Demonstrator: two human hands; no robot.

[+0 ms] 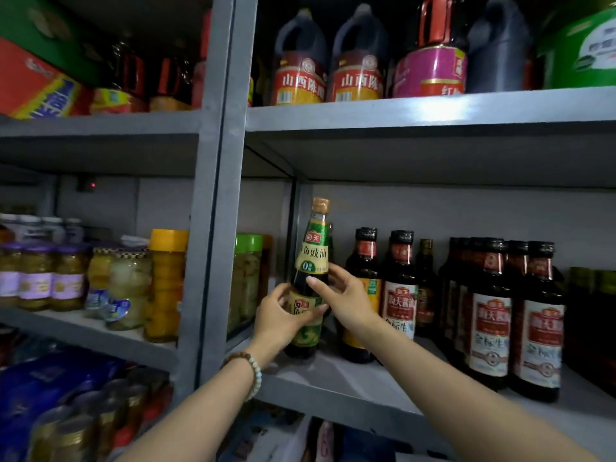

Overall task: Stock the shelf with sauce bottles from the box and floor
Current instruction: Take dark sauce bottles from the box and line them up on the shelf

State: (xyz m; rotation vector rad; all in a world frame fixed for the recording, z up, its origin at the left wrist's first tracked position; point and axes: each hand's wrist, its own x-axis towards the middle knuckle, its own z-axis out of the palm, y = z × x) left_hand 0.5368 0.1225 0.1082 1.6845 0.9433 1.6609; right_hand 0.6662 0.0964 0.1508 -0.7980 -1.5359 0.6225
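A dark sauce bottle (312,258) with a green-and-gold label and a gold cap stands upright on the grey middle shelf (336,385), at the left end of the bay. My left hand (280,320) wraps its lower body from the left. My right hand (340,295) grips its middle from the right, thumb across the front. Just to the right stand other dark sauce bottles (400,285) with red-and-white labels, and several more (513,311) in a tight group further right.
A grey upright post (220,228) splits the shelving. Jars of preserved fruit (126,288) fill the left bay. Large vinegar jugs (300,61) sit on the shelf above. Cans and blue packs (66,411) lie lower left. A box (266,438) shows below the shelf.
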